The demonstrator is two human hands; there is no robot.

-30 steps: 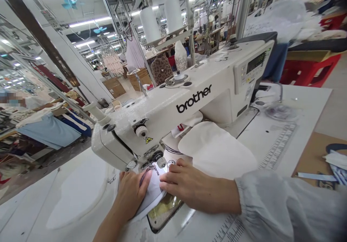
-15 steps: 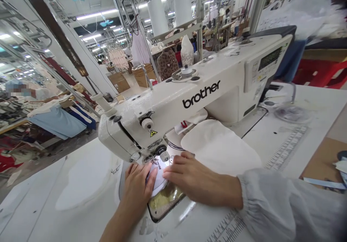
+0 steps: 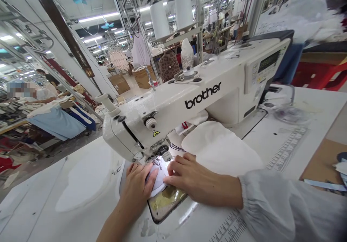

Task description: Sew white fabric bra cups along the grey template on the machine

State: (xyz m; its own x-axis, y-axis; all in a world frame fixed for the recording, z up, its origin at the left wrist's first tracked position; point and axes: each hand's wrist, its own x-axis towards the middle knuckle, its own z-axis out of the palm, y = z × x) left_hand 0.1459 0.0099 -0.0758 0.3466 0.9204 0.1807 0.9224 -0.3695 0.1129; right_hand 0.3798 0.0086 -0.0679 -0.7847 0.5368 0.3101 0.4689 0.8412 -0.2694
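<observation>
A small white fabric piece (image 3: pixel 159 181) with a curved edge lies under the lit presser foot (image 3: pixel 156 162) of a white Brother sewing machine (image 3: pixel 173 104). My left hand (image 3: pixel 138 182) lies on the left side of this piece, thumb and fingers apart, the fingertips partly hidden by the machine head. At the right edge of the piece, my right hand (image 3: pixel 187 177) has thumb and index finger closed on the fabric. Behind my right hand a larger white fabric panel (image 3: pixel 219 148) rests on the machine bed.
Another white fabric panel (image 3: pixel 84 180) lies on the table at left. Two white thread cones (image 3: pixel 159 20) stand above the machine. A clear plastic dish (image 3: pixel 290 112) sits at right, near a printed ruler (image 3: pixel 287 146). Across the aisle a person (image 3: pixel 29 90) is among fabric piles.
The view has shifted slightly, so the machine head appears a little farther right. My right fingers have drawn together slightly at the fabric's edge; my left hand stays nearly in place.
</observation>
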